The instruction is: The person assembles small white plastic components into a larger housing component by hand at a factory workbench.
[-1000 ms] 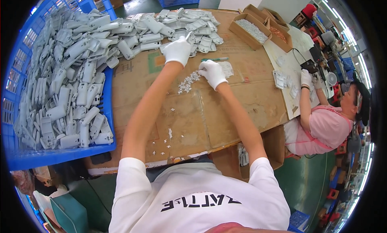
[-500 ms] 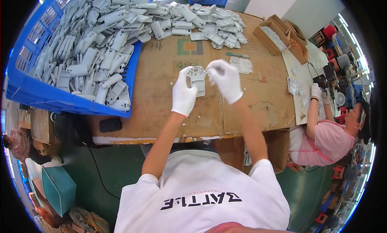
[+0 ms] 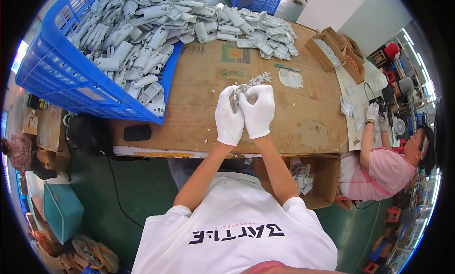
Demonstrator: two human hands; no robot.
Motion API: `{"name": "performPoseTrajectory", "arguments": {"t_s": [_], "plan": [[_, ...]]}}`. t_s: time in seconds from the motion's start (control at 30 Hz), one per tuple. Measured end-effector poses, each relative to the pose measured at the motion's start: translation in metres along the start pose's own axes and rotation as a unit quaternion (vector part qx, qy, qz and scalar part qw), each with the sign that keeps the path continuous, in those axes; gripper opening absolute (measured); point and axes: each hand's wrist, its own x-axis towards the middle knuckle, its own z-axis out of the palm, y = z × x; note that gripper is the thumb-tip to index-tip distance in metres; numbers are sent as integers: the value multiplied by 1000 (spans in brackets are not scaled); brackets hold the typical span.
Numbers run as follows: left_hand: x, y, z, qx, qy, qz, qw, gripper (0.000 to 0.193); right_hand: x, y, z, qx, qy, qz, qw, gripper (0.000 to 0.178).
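**Mia:** What are the two hands doing?

**Ben:** They are close together, right over the middle of the desk point(image 3: 303, 117). The left hand point(image 3: 229, 115) and the right hand point(image 3: 258, 110) both wear white gloves, and they touch each other.

**Mia:** Are they holding something?

**Ben:** Yes. Both hands are closed on one small grey plastic part point(image 3: 235, 91). It pokes out at the top, between the fingers. Most of it is hidden by the gloves, so I can't tell its full shape.

**Mia:** Is the part on the desk?

**Ben:** No, it is up in the hands, above the brown cardboard that covers the desk.

**Mia:** What is near the hands?

**Ben:** Just behind them lies a little pile of small white bits point(image 3: 259, 78). A bit further right is a white scrap point(image 3: 290, 78) and a thin green tool point(image 3: 286, 68).

**Mia:** And all the grey stuff?

**Ben:** That is a big heap of grey parts point(image 3: 246, 30) at the back of the desk. More of them fill a blue basket point(image 3: 61, 80) on the left.

**Mia:** Is anyone else there?

**Ben:** Yes, a person in a pink shirt point(image 3: 379, 172) sits at the right end of the desk, also in white gloves. Open cardboard boxes point(image 3: 334, 49) stand at the far right corner. A dark flat thing point(image 3: 137, 132) lies by the front edge, under the basket.
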Motion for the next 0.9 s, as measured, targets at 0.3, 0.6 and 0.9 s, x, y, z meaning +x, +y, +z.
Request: {"name": "performPoseTrajectory", "arguments": {"t_s": [0.3, 0.6, 0.9], "plan": [[9, 13, -23, -23, -63, 4, 998, 28, -3, 11, -15, 104, -123, 36, 986, 25], [6, 10, -29, 20, -45, -16, 999, 17, -13, -5, -13, 61, -105, -12, 992, 27], [-1, 11, -33, -41, -51, -63, 996, 19, -14, -8, -18, 96, -112, 13, 989, 18]]}}
